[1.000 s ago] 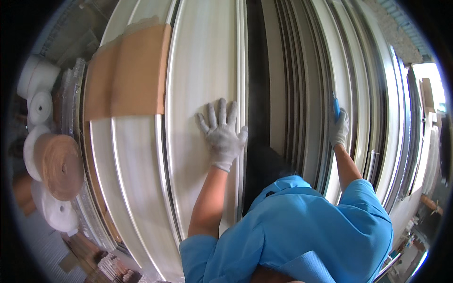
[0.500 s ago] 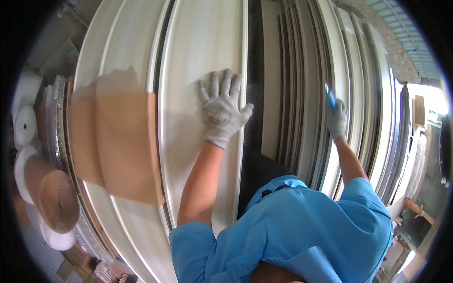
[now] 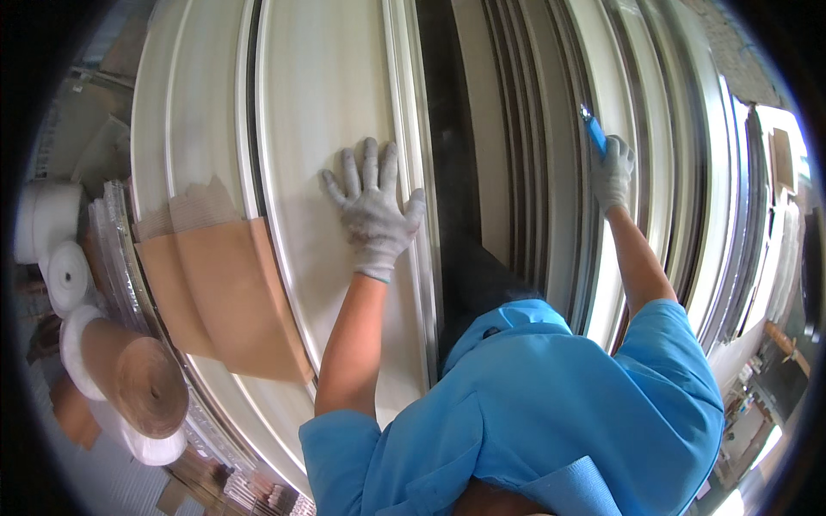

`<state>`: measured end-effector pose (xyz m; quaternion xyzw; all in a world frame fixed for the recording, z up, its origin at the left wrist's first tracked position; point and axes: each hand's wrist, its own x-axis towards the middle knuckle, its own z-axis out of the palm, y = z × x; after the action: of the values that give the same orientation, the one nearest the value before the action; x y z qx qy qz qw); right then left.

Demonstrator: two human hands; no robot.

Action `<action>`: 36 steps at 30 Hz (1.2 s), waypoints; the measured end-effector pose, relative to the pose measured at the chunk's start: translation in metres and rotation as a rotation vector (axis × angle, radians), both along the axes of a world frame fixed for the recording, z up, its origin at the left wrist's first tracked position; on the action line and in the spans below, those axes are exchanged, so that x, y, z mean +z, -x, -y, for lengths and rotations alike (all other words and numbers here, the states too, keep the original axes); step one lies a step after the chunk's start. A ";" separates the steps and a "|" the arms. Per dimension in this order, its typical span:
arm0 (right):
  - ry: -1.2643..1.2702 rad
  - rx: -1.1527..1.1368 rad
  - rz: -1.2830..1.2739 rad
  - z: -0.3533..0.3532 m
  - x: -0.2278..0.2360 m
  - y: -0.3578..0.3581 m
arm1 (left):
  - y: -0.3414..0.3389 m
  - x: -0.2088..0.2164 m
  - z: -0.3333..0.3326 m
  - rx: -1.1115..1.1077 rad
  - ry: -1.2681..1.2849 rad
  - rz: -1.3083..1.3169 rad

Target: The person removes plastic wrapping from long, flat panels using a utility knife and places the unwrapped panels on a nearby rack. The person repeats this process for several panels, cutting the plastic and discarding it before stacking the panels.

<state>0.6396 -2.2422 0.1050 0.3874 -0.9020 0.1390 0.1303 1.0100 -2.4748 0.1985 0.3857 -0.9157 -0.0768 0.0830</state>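
My left hand (image 3: 374,211), in a grey knit glove, lies with fingers spread on a long pale cream panel (image 3: 327,77). Its thumb reaches to the raised strips along the panel's right edge. Brown corrugated cardboard (image 3: 228,297) is wrapped around the neighbouring panels to the left. Over on the right, my gloved right hand (image 3: 613,175) is closed around a slim blue tool that looks like a utility knife (image 3: 595,135), its shiny metal tip pointing up and away. That hand is beside the upright pale panels; whether it touches one I cannot tell.
Several more panels (image 3: 654,112) stand in a row on the right, with dark-edged strips (image 3: 520,129) between. A dark gap (image 3: 452,146) runs beside the left-hand panel. Rolls of brown paper (image 3: 142,378) and white foam (image 3: 67,277) are at the left.
The view has shifted, so the panels and cardboard sit further left and the rolls show more. A second raised strip now shows at the panel's right edge. Both hands keep their poses.
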 end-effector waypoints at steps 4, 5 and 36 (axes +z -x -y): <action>0.013 -0.004 0.009 0.001 0.003 -0.001 | 0.000 0.000 0.001 -0.009 -0.009 0.015; 0.004 -0.003 0.007 0.002 0.004 -0.002 | -0.001 0.001 0.001 -0.018 0.004 0.005; 0.615 0.461 0.547 0.594 0.116 0.140 | 0.171 0.012 0.222 0.009 -0.072 0.036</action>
<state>0.4996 -2.8359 0.2207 0.4701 -0.7107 0.5220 -0.0376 0.8395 -2.6966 0.2102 0.3940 -0.9119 -0.1023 0.0529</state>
